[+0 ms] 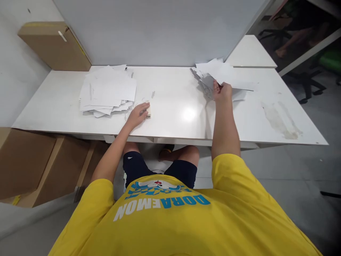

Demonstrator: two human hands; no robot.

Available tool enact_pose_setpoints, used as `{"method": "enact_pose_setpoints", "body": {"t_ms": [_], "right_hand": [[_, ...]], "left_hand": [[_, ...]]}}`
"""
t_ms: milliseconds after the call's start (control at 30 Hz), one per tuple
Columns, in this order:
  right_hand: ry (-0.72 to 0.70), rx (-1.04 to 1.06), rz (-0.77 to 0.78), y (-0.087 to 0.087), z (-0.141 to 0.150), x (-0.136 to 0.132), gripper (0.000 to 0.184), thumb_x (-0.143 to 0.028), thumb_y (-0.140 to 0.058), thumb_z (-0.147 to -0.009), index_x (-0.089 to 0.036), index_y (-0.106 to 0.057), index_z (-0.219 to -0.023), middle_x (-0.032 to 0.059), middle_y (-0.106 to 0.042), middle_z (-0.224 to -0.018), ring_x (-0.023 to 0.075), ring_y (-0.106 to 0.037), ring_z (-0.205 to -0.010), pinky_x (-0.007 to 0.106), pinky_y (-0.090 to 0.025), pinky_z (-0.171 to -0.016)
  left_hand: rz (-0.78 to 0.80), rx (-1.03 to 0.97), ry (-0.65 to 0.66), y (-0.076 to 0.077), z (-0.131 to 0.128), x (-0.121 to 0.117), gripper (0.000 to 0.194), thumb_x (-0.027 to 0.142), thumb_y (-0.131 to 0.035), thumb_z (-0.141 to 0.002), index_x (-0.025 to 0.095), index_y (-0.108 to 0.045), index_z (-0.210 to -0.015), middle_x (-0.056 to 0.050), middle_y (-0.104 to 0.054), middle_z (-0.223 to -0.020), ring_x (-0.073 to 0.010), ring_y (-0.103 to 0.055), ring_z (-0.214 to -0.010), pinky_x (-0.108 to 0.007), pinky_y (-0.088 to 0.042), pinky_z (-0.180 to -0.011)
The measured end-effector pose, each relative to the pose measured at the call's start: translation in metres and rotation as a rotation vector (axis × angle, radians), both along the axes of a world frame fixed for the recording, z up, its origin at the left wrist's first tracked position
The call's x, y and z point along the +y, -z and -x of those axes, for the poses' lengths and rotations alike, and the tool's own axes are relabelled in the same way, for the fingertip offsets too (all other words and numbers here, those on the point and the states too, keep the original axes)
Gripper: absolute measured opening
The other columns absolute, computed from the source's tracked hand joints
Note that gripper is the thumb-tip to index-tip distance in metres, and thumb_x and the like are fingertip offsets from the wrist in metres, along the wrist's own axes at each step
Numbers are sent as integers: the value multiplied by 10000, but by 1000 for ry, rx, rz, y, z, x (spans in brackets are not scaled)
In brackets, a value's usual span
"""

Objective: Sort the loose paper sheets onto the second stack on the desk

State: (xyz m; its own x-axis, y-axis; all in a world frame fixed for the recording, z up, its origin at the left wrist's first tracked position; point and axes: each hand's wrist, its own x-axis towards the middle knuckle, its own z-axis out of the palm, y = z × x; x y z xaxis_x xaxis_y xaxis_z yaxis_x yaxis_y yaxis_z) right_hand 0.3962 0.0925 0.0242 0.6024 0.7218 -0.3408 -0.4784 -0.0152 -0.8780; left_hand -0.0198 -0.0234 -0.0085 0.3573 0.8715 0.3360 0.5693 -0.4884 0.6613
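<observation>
My left hand (138, 114) lies on the white table, its fingers curled against a small pale block (148, 113) with dark marks on its near end; I cannot make out its kind. Left of that hand is an uneven pile of white paper (108, 89). Over at the right, my right hand (222, 91) grips a sheet of paper (234, 79), fingers closed at its near edge. The sheet is tilted above a messy paper stack (205, 76), which it partly covers.
A grey panel (160, 32) borders the back of the table (170, 106). One cardboard box (55, 46) stands at the back left, and more cardboard boxes (66, 167) are below on the left. Beyond the right side are an office chair (306, 81) and another person's leg (290, 41).
</observation>
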Motion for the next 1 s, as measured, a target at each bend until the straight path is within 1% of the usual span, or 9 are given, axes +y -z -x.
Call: {"method": "enact_pose_setpoints", "body": {"t_ms": [133,267,333,433,600,700,800,900,1000], "right_hand": [[-289,-85,179,7,-20,9,294,-251,-335,-1035,-123,-571,-914,106,-651,-790,136,-661,-774,263,-568,-654],[-458,-163,157,22,-13,-19,317,-290,-406,-1014,-123,-604,-831,103,-677,-763,132,-657,-691,250,-545,-601],[-430,-255,82,30,0,-38,224,-245,-482,-969,-144,-601,-809,66,-676,-732,110,-629,-611,224,-522,-564],[-243,-400,-60,42,17,-60,131,-176,-506,-910,-171,-597,-815,15,-658,-714,87,-588,-533,198,-468,-508],[-164,-542,-60,59,22,-70,171,-89,-456,-865,-174,-597,-822,-6,-627,-715,79,-585,-555,211,-474,-592],[-163,-621,-100,69,22,-76,194,-73,-453,-845,-175,-614,-882,-16,-620,-759,81,-604,-632,239,-504,-727],[-165,-715,-126,76,25,-87,230,-55,-457,-814,-169,-624,-925,-20,-612,-789,80,-619,-709,260,-500,-827],[-159,-772,-116,78,26,-98,234,-70,-459,-803,-174,-622,-935,-22,-615,-805,83,-621,-742,271,-501,-855],[-111,-764,-122,77,33,-106,208,-107,-443,-819,-183,-614,-910,-22,-613,-783,88,-620,-709,272,-515,-802]], "left_hand": [[66,-16,5,-3,-1,-4,427,451,-461,-945,240,-637,-1271,-64,-573,-1431,-212,-487,-1370,-412,-374,-1173],[51,-26,0,-3,2,-5,402,427,-465,-945,239,-646,-1251,-66,-585,-1417,-213,-493,-1363,-427,-369,-1176],[30,-21,1,-1,3,-6,412,447,-457,-951,234,-646,-1249,-78,-594,-1404,-213,-506,-1349,-423,-382,-1166],[-37,14,-24,1,0,-9,481,503,-389,-981,218,-614,-1295,-96,-589,-1407,-210,-511,-1342,-420,-396,-1155],[-218,73,-267,-6,6,-15,543,482,-190,-1033,235,-577,-1323,-81,-580,-1410,-208,-417,-1425,-470,-311,-1207],[-232,146,-380,-20,39,-9,494,539,-357,-995,258,-526,-1365,-67,-483,-1503,-260,-241,-1513,-532,-206,-1242],[-136,187,-463,-31,87,6,738,630,-633,-832,231,-451,-1425,-112,-351,-1586,-366,-141,-1525,-579,-148,-1243],[-43,268,-398,-31,121,19,817,619,-733,-752,164,-494,-1386,-170,-415,-1534,-429,-267,-1467,-600,-201,-1216],[-81,293,-409,-26,127,22,521,536,-686,-833,180,-640,-1210,-140,-609,-1328,-362,-480,-1317,-561,-324,-1138]]}}
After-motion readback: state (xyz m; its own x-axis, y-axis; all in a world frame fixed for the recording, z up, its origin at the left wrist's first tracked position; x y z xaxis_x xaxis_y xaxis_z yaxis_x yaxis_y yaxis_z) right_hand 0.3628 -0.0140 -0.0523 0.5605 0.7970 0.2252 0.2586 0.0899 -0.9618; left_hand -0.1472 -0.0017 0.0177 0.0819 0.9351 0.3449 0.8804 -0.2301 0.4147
